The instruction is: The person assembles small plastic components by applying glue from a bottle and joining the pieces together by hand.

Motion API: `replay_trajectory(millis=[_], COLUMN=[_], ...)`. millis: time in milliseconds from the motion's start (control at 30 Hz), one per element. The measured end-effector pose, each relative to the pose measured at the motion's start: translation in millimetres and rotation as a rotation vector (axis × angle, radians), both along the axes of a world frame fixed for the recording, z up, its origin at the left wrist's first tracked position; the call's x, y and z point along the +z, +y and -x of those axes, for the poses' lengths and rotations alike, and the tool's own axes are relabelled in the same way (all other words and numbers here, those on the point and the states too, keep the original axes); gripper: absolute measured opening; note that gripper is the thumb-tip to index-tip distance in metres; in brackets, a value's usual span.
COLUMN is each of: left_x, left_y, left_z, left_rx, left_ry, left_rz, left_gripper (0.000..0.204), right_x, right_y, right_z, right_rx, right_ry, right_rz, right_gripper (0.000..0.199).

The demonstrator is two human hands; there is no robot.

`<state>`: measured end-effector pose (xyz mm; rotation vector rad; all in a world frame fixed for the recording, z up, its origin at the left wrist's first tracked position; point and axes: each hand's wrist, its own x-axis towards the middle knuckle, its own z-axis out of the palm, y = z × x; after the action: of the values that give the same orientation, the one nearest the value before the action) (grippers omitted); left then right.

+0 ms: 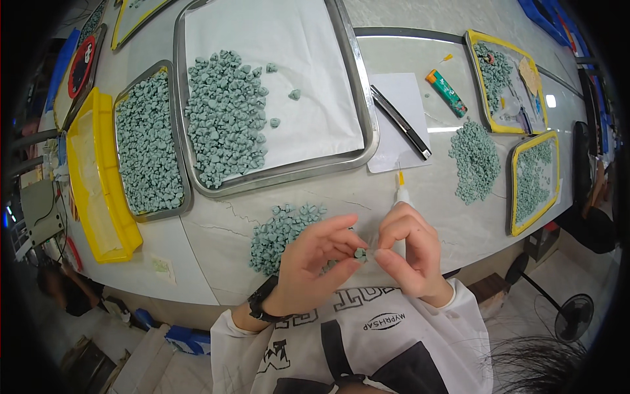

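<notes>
Between the thumb and fingertips of my left hand (pixel 321 259) sits a small grey-green piece (pixel 360 254), folded like a little flower or shell. My right hand (pixel 412 253) is closed, its thumb and forefinger pinched right beside that piece. From the top of the right hand sticks out a white needle-tip bottle (pixel 403 196), its yellow hub and thin needle pointing away from me; the hand hides the rest. A heap of like pieces (pixel 282 236) lies just beyond my left hand, partly covered by it.
A large metal tray (pixel 315 172) holds many pieces on white paper. At left are a smaller filled tray (pixel 187 197) and a yellow bin (pixel 105 197). Rightward lie a black pen-like tool (pixel 400 123), a green lighter (pixel 447 93), a loose pile (pixel 474 161) and yellow-rimmed trays (pixel 556 164).
</notes>
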<state>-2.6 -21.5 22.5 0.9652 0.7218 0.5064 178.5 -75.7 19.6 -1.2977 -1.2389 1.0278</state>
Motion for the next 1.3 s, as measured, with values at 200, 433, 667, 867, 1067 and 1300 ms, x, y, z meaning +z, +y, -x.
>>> replay_trajectory(millis=[200,433,667,867,1067,1300], left_x=[-12,-10,-7,-9,-11,-13], left_y=[-2,-1,3,3,0,1], left_z=[2,4,2,3,1,0], left_rx=[0.102,0.054,0.062,0.068,0.141,0.151], left_ry=[-0.141,-0.035,0.073,0.112,-0.006,0.002], left_rz=[-0.086,-0.247,-0.43,-0.545,-0.335,-0.34], left_gripper=[0.028,0.027,0.025,0.025,0.026,0.026], right_x=[-7,-8,-12,-11,-14,-14], right_y=[-4,-4,-3,-1,1,4], right_z=[14,15,13,14,14,9], right_rx=[0.084,0.053,0.038,0.0,-0.108,-0.099], right_ry=[0.399,0.345,0.319,0.219,-0.091,-0.21], right_rz=[0.168,0.139,0.099,0.035,-0.147,-0.181], right_gripper=[0.008,0.007,0.006,0.01,0.015,0.023])
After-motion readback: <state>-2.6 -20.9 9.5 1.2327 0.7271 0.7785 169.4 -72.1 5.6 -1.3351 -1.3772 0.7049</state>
